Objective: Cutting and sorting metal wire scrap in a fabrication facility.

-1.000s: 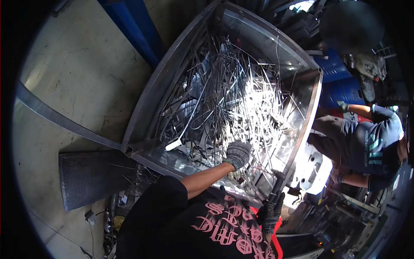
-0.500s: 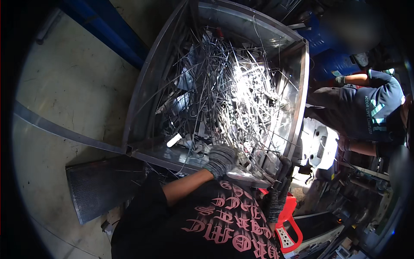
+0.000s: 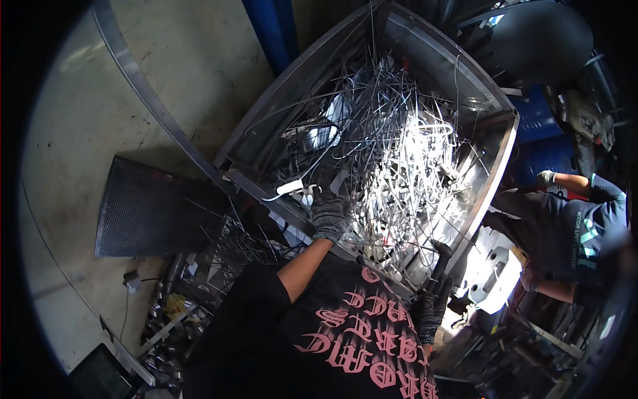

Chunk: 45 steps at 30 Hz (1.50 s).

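My left hand (image 3: 330,216), in a grey knitted glove, reaches over the near wall of a metal bin (image 3: 292,73). Its shadowed fingers stretch beside a small white block (image 3: 290,187) with a thin wire; whether they touch it is unclear. Tangled wires and thin metal strips (image 3: 412,159) fill the bin, brightly lit toward the right. At the bin's near right corner, my right hand (image 3: 430,316), gloved too, is closed around a dark rod-like tool (image 3: 440,259). My body and the shadow hide part of that grip.
On the right, a co-worker (image 3: 565,226) bends beside a pale metal housing (image 3: 492,269). Blue drums (image 3: 541,156) stand behind. A dark perforated panel (image 3: 153,209) lies left of the bin, above a heap of metal scrap (image 3: 166,352). A blue post (image 3: 272,33) rises beyond the bin.
My view has turned, so the bin appears rotated. My left hand has moved left along the near wall to the white block. My right hand stays near the corner with the dark tool.
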Each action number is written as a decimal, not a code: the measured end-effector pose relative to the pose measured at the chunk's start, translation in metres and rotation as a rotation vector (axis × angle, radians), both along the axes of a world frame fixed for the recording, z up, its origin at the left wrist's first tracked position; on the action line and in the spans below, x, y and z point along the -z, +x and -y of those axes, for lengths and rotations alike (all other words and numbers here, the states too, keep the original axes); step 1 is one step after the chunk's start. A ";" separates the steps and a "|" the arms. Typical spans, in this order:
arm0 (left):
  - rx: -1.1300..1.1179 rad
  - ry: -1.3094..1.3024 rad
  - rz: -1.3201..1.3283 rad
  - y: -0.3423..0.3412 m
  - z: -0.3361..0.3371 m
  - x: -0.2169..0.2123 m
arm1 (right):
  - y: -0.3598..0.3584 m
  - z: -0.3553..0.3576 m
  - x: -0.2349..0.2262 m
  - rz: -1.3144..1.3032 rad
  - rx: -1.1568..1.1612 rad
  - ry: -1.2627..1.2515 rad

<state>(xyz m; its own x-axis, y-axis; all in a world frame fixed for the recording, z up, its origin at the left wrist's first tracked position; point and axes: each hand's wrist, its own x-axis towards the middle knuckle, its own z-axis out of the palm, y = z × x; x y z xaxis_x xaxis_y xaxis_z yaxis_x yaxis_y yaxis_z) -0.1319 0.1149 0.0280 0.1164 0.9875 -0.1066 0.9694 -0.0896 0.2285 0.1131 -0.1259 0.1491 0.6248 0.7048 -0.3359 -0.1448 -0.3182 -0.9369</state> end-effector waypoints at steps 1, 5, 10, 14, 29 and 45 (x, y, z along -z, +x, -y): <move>-0.029 0.002 0.001 -0.003 0.004 0.017 | 0.010 0.001 0.009 0.061 -0.040 0.057; -0.669 0.031 0.890 0.009 0.007 0.085 | 0.024 -0.038 -0.037 0.030 -0.178 -0.107; -0.592 -0.043 0.740 -0.010 0.021 0.048 | 0.035 -0.108 -0.070 0.022 -0.312 -0.055; -0.746 -0.132 0.773 -0.046 0.075 0.012 | 0.042 -0.161 -0.116 -0.054 -0.377 -0.018; -0.977 -0.145 0.032 -0.152 0.137 0.020 | -0.038 -0.374 -0.063 0.122 -0.869 -0.206; -0.907 -0.348 -0.075 -0.172 0.103 0.016 | -0.066 -0.379 0.112 0.164 -0.885 -0.154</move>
<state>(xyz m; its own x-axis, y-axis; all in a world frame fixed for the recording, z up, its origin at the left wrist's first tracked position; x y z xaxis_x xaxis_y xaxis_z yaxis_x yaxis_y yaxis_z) -0.3044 0.0119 0.0119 -0.6917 0.6110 -0.3850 0.6504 0.7587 0.0356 0.0474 0.2529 0.0370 -0.0747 0.9043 -0.4203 0.3433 -0.3724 -0.8623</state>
